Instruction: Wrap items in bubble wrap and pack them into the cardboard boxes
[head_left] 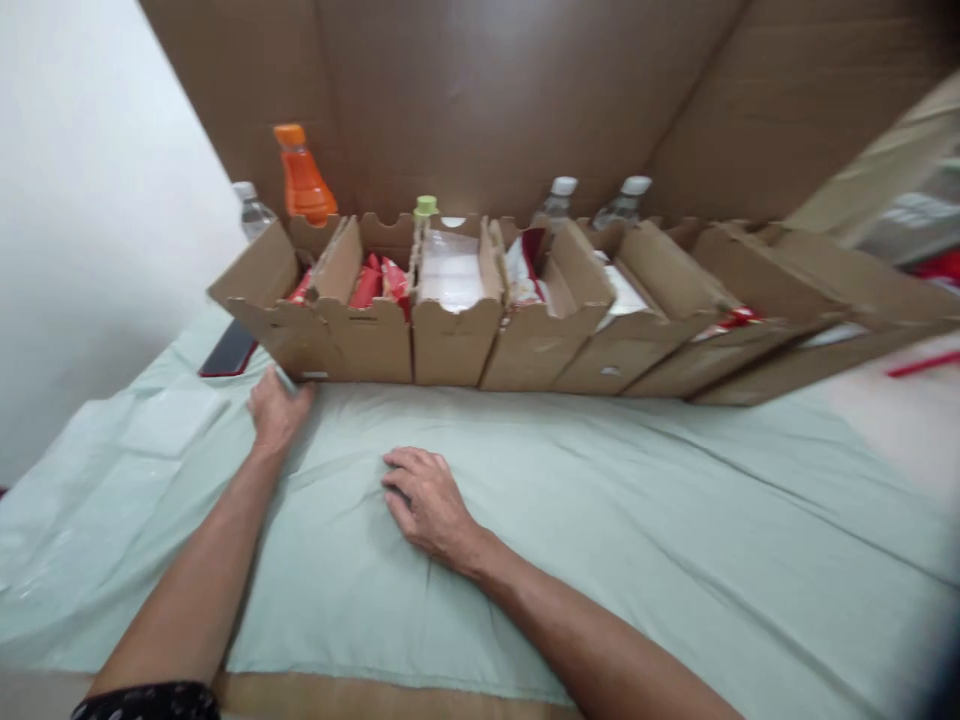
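At the front foot of the leftmost cardboard box (296, 335), my left hand (277, 410) is closed, with a thin pale grey edge (286, 379) showing at its fingers. What that edge belongs to is mostly hidden. My right hand (429, 505) rests over the pale green cloth (570, 520) with its fingers apart and slightly bent, holding nothing. Just beyond my left hand lies a dark flat object with a red edge (229, 350), partly behind the box.
Several open cardboard boxes stand in a row, holding red packets (379, 283) and white packs (452, 275). Behind them are an orange bottle (307, 185), clear bottles (556, 200) and a tall cardboard panel (487, 100). Clear plastic sheeting (112, 480) covers the left side.
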